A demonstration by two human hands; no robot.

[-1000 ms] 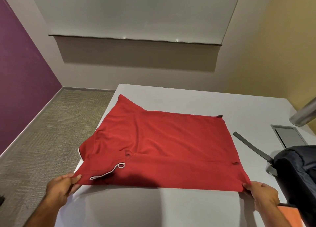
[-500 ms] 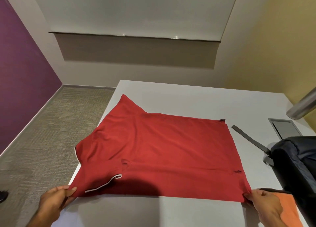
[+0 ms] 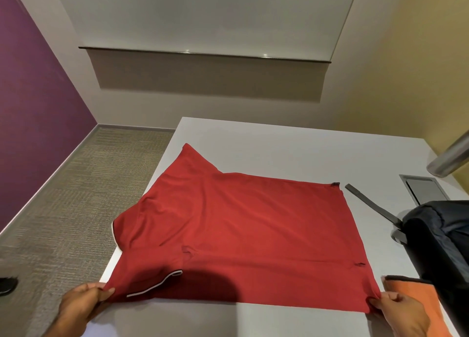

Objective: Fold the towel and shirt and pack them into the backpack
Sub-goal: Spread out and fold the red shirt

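- The red shirt lies spread out flat in the middle of the white surface. One sleeve points to the far left, and the left part hangs a little over the left edge.
- The left hand pinches the near left corner of the shirt. Its fingers are curled round the cloth.
- The right hand pinches the near right corner of the shirt. Its fingers are curled round the cloth too.
- The orange towel lies at the near right, just beside the shirt's corner. The right hand covers part of it.
- The dark backpack sits on the right side of the surface, right by the towel. A grey strap from it lies on the surface toward the far left, near the shirt's far right corner.
- A grey plate is set into the surface at the far right, behind the backpack.
- A brown carpet covers the floor on the left, next to a purple wall.
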